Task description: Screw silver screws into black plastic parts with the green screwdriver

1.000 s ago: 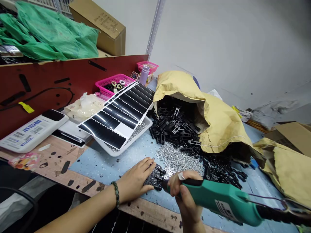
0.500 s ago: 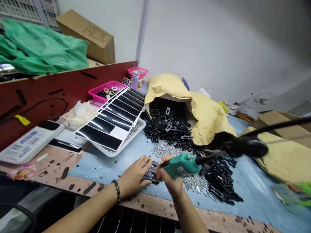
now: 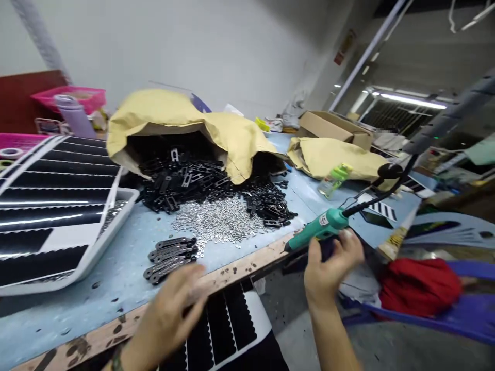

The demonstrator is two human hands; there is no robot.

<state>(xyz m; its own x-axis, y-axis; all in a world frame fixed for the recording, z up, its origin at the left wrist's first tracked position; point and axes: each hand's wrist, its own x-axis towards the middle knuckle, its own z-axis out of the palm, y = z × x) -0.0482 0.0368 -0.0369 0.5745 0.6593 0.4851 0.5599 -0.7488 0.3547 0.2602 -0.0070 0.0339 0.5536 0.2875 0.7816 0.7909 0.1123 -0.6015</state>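
Observation:
My left hand point(image 3: 170, 309), blurred by motion, is over the table's front edge with thumb and fingers apart, and I see nothing held in it. Just beyond it several black perforated flat parts point(image 3: 170, 257) lie side by side on the blue table top. My right hand point(image 3: 332, 268) is beyond the table edge, fingers spread. Right above that hand a teal electric screwdriver point(image 3: 320, 226) is tilted, its dark tip pointing down left and its cord running up right. Silver screws or pins point(image 3: 220, 219) are heaped near a pile of black metal parts point(image 3: 185, 180).
Yellow paper sacks point(image 3: 154, 111) with black parts spilling out stand at the back. On the left, black-and-white strip sheets point(image 3: 77, 190) lie across a white tray point(image 3: 129, 198). A clear bottle point(image 3: 334, 180) with a green top, a red cloth point(image 3: 419, 286) and a blue chair point(image 3: 472, 309) are on the right.
The view has swung right. My right hand has let go of the screwdriver, which has moved right, away from the flat parts. My left hand has lifted off those parts toward the table edge.

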